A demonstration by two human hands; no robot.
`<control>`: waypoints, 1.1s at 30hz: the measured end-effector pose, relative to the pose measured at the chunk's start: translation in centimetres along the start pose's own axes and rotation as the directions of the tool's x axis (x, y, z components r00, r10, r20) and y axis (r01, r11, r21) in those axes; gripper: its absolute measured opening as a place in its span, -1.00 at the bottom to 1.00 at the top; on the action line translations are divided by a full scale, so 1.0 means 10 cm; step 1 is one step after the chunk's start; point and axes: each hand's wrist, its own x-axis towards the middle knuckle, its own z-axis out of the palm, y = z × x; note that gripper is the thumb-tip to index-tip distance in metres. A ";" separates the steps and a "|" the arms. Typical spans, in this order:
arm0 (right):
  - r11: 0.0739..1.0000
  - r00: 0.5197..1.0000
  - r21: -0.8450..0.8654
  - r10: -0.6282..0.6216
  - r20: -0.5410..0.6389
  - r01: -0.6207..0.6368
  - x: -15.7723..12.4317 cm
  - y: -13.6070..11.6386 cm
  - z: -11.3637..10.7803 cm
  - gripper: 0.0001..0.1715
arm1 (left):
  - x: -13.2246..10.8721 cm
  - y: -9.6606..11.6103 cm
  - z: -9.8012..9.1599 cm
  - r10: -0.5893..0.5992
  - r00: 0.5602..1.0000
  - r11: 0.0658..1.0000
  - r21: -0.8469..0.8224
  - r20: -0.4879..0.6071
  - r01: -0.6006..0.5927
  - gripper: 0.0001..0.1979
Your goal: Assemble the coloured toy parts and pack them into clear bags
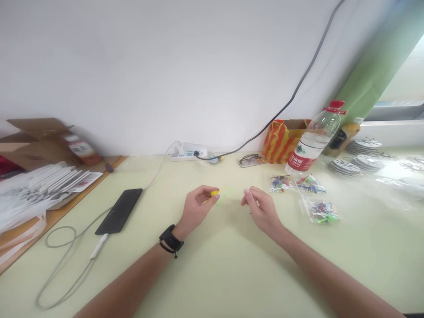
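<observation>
My left hand (pixel 198 206), with a black watch (pixel 171 240) on its wrist, pinches a small yellow and green plastic piece (pixel 215 193) between thumb and fingers. Thin green and yellow prongs stick out from it to the right; its exact kind is too small to tell. Across a short gap, my right hand (pixel 261 207) is closed, thumb pressed to the index finger. Whatever sits in that pinch, if anything, does not show. To the right of this hand lie clear bags of small colourful parts (pixel 323 212) on the pale table (pixel 212 274).
A black phone (pixel 119 211) with a grey cable lies at left, near stacked white packets (pixel 56 185) and a cardboard box (pixel 36 141). Along the wall are a power strip (pixel 188 152), a striped bag (pixel 281 141), a large water bottle (pixel 313 141) and stacked discs (pixel 344 168).
</observation>
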 end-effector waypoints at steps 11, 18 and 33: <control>0.993 0.994 -0.112 -0.023 0.111 0.036 -0.07 0.04 0.05 -0.60 | 0.09 0.01 -0.10 -0.174 0.983 0.945 -0.270 0.051 0.182 -0.72; 0.970 0.975 -0.176 -0.134 0.176 0.165 -0.07 0.04 0.04 -0.60 | 0.10 -0.03 -0.09 -0.160 0.987 0.949 -0.274 0.005 0.155 -0.74; 0.922 0.539 0.243 -0.375 0.754 0.301 -0.35 -0.40 0.24 -0.65 | 0.17 -0.16 -0.15 -0.181 0.957 0.956 -0.268 -0.226 0.117 -0.68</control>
